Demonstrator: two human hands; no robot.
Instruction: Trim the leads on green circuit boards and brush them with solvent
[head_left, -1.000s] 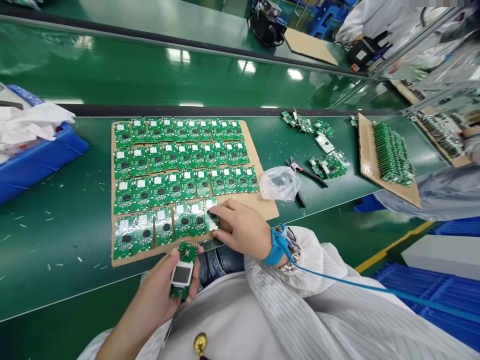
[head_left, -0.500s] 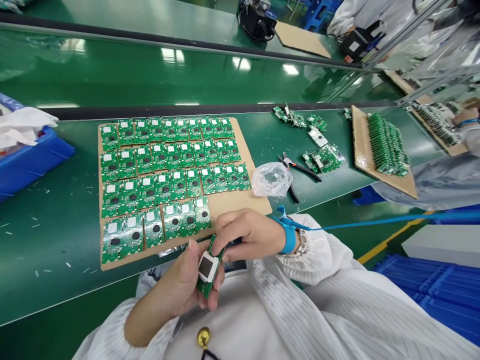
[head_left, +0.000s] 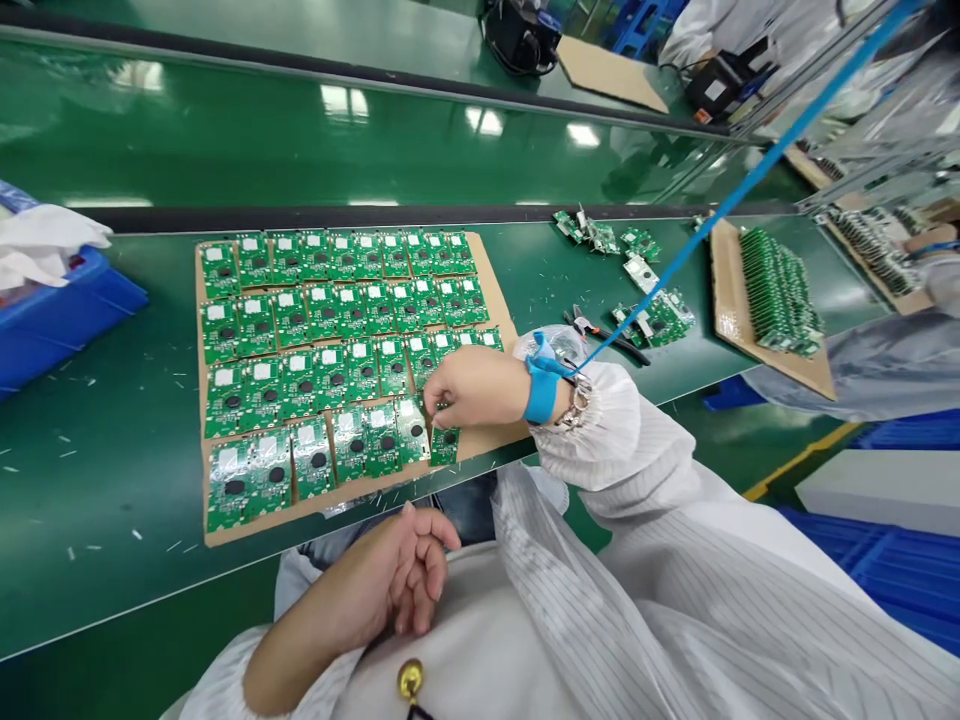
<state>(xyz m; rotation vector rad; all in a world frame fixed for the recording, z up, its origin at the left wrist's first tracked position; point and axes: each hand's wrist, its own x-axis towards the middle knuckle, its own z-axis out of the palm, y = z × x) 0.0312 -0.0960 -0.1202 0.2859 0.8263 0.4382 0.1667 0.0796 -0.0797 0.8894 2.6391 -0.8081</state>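
My right hand [head_left: 476, 388], with a blue wrist strap [head_left: 546, 388], pinches the upper part of a green circuit board [head_left: 444, 447]. That board rests on the cardboard sheet [head_left: 491, 440] at the right end of the nearest row, and my fingers cover its top. Rows of similar circuit boards [head_left: 300, 372], with white squares and black round spots, lie to the left and behind. Below the table edge, my left hand [head_left: 416, 575] is held near my body with loosely curled, parted fingers and nothing in it.
A clear plastic bag [head_left: 559, 342] and pliers [head_left: 611, 338] lie right of the cardboard. Loose boards [head_left: 656, 318] and a cardboard with upright stacked boards [head_left: 776, 290] are farther right. At left stands a blue bin [head_left: 67, 305]. Small white clippings dot the table. The strap's cord [head_left: 750, 180] stretches up right.
The circuit board has gone from both hands near my body to the cardboard's nearest row, carried by my right hand. My left hand has let go of it. The blue cord has swung upward.
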